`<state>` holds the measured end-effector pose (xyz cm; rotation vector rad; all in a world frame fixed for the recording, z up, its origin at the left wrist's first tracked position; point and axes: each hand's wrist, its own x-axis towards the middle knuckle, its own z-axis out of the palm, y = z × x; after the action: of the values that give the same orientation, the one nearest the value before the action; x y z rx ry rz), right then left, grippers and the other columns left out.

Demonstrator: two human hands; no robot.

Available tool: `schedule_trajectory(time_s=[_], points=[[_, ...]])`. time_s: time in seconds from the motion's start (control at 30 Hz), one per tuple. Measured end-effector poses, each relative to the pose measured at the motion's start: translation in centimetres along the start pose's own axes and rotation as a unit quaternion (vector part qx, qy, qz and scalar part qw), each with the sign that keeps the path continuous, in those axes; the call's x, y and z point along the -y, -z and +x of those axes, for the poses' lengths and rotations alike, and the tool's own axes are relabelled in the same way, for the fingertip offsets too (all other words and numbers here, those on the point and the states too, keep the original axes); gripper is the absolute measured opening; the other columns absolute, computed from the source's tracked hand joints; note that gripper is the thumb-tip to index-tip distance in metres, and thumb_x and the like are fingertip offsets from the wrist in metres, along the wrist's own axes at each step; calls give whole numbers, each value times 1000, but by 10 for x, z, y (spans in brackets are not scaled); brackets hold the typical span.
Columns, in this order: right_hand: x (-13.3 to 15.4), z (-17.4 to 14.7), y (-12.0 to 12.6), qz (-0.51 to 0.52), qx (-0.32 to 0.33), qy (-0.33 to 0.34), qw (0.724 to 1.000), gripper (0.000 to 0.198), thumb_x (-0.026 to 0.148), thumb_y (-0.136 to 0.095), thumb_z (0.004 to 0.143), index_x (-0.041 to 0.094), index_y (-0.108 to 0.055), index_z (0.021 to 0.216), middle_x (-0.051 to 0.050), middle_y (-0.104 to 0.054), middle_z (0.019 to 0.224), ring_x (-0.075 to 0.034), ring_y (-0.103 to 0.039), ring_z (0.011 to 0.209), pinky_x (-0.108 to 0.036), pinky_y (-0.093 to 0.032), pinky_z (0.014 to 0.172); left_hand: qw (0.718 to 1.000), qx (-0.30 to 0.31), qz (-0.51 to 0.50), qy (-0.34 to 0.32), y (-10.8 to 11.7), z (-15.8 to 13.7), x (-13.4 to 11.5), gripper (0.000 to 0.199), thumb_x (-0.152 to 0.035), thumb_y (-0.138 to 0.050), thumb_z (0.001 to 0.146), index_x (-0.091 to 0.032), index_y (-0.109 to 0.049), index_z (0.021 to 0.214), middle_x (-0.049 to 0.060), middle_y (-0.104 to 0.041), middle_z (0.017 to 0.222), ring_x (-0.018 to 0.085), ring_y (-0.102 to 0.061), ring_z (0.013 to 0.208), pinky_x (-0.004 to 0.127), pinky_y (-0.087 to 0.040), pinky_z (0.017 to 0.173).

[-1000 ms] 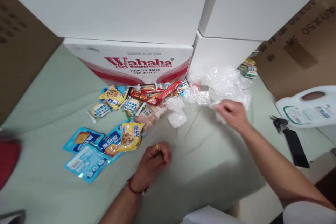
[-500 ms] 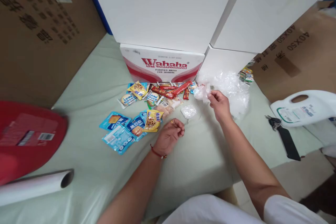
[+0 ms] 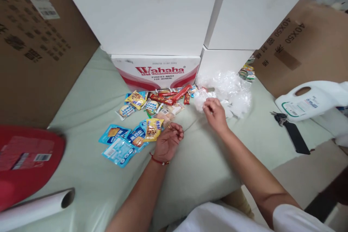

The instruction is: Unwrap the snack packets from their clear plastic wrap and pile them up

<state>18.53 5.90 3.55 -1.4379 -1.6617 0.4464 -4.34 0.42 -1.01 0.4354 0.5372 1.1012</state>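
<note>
My left hand [image 3: 168, 141] rests with curled fingers beside a yellow cookie packet [image 3: 153, 129], and I see nothing in it. Under and left of that packet lie several blue snack packets [image 3: 119, 151]. Farther back are more small snack packets [image 3: 127, 110] and red-wrapped bars [image 3: 181, 93]. My right hand [image 3: 216, 115] pinches at the near left edge of a crumpled clear plastic bag [image 3: 200, 98]; its fingertips partly hide the contact. More clear plastic bags [image 3: 239, 98] are heaped behind and to the right of this hand.
White cartons [image 3: 152, 11] stand behind the snacks, above a Wahaha water carton [image 3: 160, 72]. Brown cardboard boxes [image 3: 288, 43] flank both sides. At right lie a white jug [image 3: 304, 101] and keys with a black strap [image 3: 295, 136]. A red object [image 3: 29, 163] and a white roll [image 3: 38, 206] lie left.
My right hand has moved left and nearer to me. The small clear packet that lay in front of the snacks no longer shows there. My left hand stays by the yellow packet; the view has shifted.
</note>
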Motion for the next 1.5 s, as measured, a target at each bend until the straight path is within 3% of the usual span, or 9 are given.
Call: schedule_trajectory(time_s=[0.17,0.3,0.43,0.6,0.8,1.0,1.17,1.33,1.5], points=[[3,33,37,13,-100,-60,993,28,49,-69,88,22,-74,91,-11,-60,126,-17,-57,79,-34,-51,77,999,-5,34,-6,-5,-1,-1,21,-21,-82,69,-16,-67,82,1,-64,82,10,-59,71,22,-46,62],[16,-17,25,188,-42,-179,965,27,51,-75,83,24,-72,86,2,-53,70,-12,-40,56,-27,-33,53,996,-19,83,-12,-10,-4,4,30,-31,-88,72,-16,-65,83,0,-61,79,8,-54,64,18,-37,53],[31,-78,-5,296,10,-293,909,34,54,-83,74,24,-70,79,6,-44,55,-10,-32,49,-26,-24,48,987,-31,154,-43,-14,-4,16,43,-41,-91,70,-20,-61,93,-2,-62,85,7,-51,63,19,-35,52],[41,-89,-14,316,90,-252,910,32,52,-83,74,25,-76,92,2,-60,67,-14,-48,59,-28,-39,58,957,-29,282,-55,-12,-2,27,45,-37,-93,65,-18,-63,92,-1,-67,83,11,-57,70,23,-44,65],[32,-78,10,308,34,-274,911,28,44,-82,74,24,-77,92,1,-63,73,-13,-48,60,-28,-41,59,962,-50,268,-27,-7,-1,25,36,-41,-88,70,-19,-62,81,-7,-55,61,8,-44,53,22,-33,52],[16,-85,34,405,6,-370,836,30,33,-88,63,20,-78,88,4,-53,64,-7,-34,54,-19,-27,47,987,-49,138,-62,-11,-3,14,31,-31,-89,64,-18,-63,74,3,-69,97,13,-58,80,25,-44,72],[10,-95,50,460,95,-433,769,38,29,-91,60,18,-79,94,7,-44,60,-4,-23,50,-16,-16,42,994,-31,99,-26,-15,-5,12,35,-34,-89,71,-20,-58,79,-3,-59,78,12,-54,71,25,-45,69],[9,-113,50,379,189,-396,815,35,39,-90,64,16,-79,88,0,-61,72,-5,-35,52,-20,-21,45,987,-70,133,-64,-12,0,15,42,-40,-91,68,-21,-56,81,-4,-58,81,10,-53,71,23,-46,66],[21,-125,46,248,44,-326,911,28,46,-77,81,20,-78,92,5,-48,60,-9,-35,53,-24,-27,50,944,-134,270,-136,-30,-15,21,42,-53,-84,75,-22,-56,81,-3,-61,79,11,-54,67,24,-45,60]])
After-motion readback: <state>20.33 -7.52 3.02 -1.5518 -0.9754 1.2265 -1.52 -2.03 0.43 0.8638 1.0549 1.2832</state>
